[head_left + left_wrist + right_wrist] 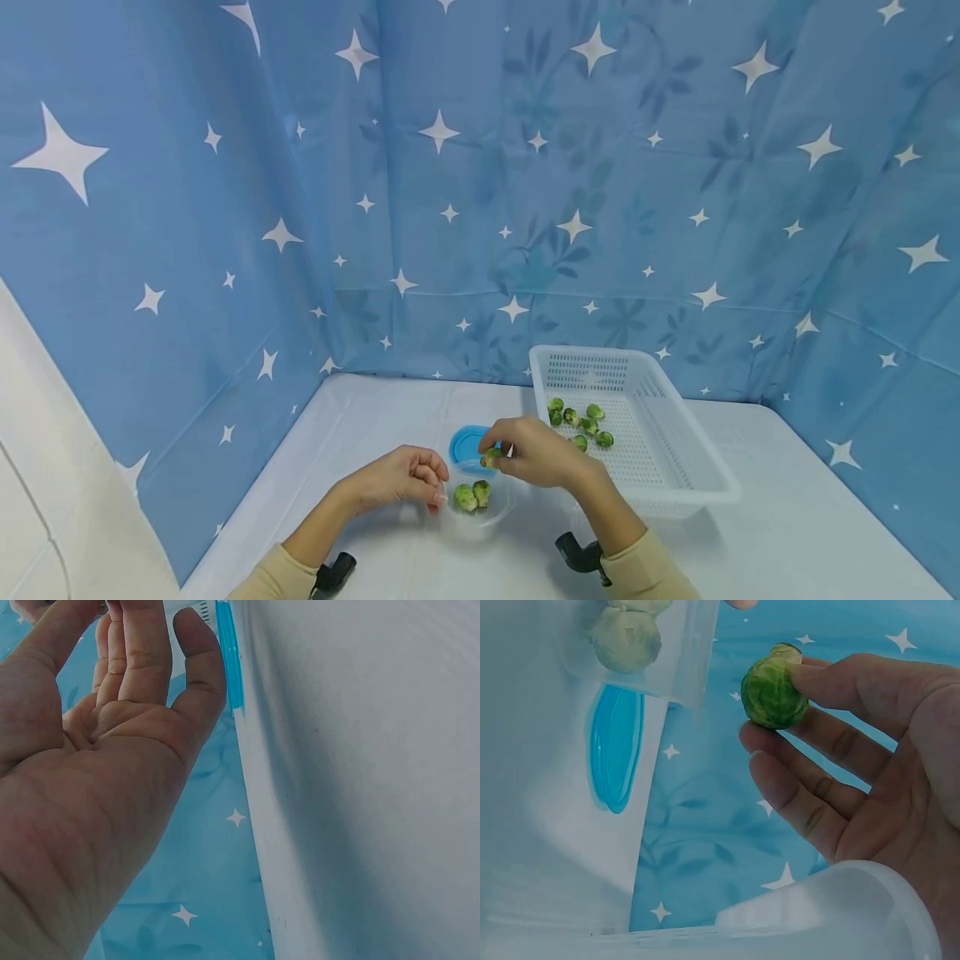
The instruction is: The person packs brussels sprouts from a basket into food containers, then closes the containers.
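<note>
My right hand [536, 452] pinches a Brussels sprout [774, 691] between thumb and fingertips, just above a clear round container [480, 523]. Two more sprouts [472, 496] lie in that container. At its left side is my left hand [401, 481], fingers loosely bent and nothing visible in its grasp. Whether its fingertips touch the rim, I cannot tell. Behind the container lies a round blue lid [467, 443], partly covered by the right hand in the head view.
A white perforated basket [660, 417] stands to the right, with several Brussels sprouts [589, 426] at its left end. A white cloth [390, 408] covers the table. Blue star-patterned curtains [480, 208] hang behind it and along both sides.
</note>
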### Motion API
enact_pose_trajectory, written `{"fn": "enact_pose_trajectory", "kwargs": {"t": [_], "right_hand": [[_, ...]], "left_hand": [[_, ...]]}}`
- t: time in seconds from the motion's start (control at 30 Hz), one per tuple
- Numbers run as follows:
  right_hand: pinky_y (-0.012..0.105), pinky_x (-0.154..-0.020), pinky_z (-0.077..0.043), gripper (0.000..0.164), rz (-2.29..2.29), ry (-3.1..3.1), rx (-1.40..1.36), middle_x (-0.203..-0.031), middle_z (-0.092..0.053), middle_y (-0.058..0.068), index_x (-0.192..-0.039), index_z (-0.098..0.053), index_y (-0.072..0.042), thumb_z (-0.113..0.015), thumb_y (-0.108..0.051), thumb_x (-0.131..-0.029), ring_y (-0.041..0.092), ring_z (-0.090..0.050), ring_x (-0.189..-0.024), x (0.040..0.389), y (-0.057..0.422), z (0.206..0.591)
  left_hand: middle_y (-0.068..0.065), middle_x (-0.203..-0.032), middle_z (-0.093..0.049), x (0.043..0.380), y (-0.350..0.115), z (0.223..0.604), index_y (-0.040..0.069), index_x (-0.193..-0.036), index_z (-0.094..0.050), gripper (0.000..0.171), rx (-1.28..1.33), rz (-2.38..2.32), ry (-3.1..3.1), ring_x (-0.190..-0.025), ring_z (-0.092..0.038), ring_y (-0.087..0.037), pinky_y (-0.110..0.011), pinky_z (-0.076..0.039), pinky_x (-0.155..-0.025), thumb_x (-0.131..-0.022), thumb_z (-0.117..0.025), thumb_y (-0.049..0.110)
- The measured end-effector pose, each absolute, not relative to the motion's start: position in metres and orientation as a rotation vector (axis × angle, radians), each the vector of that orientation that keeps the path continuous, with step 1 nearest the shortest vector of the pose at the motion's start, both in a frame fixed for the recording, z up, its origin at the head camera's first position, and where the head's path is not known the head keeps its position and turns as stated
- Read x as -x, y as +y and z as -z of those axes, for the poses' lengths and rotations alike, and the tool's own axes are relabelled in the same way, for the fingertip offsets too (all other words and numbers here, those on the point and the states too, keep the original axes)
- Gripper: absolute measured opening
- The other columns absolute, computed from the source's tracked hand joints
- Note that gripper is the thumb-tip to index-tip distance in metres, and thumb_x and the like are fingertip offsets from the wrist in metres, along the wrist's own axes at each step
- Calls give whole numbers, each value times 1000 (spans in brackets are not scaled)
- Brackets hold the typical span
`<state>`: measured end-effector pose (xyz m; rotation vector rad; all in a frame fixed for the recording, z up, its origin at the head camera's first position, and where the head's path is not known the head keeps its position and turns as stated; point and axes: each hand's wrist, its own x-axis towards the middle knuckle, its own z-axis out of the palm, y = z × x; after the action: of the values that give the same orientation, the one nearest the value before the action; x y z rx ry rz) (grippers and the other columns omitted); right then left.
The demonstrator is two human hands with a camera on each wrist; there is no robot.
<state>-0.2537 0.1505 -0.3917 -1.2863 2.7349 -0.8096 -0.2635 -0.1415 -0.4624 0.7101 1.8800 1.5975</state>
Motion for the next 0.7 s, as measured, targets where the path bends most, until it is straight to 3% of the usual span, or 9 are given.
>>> {"fn": "enact_pose_trajectory", "kwargs": {"t": [0.2, 0.4, 0.7], "right_hand": [[21, -73, -56, 21, 809, 2707, 1310, -106, -75, -5, -106, -80, -19, -72, -3, -95, 2, -65, -86, 255, 148, 396], [26, -80, -58, 15, 786, 2671, 1331, -104, -75, -7, -105, -80, -18, -74, -7, -96, 3, -66, -93, 255, 145, 397], [31, -84, -61, 14, 752, 2622, 1329, -102, -76, -4, -104, -81, -7, -74, -2, -93, 4, -68, -93, 253, 137, 399]], "left_hand": [[-1, -86, -76, 263, -142, 461, -12, -121, -58, 38, -702, -1599, 1874, -81, -74, -19, -36, -60, -86, -94, -76, 9], [-2, -86, -76, 262, -141, 459, -12, -120, -59, 40, -704, -1603, 1884, -81, -74, -19, -36, -60, -86, -94, -77, 11], [-1, -86, -77, 264, -142, 462, -13, -123, -57, 45, -703, -1583, 1886, -82, -75, -19, -37, -59, -88, -93, -78, 14]]}}
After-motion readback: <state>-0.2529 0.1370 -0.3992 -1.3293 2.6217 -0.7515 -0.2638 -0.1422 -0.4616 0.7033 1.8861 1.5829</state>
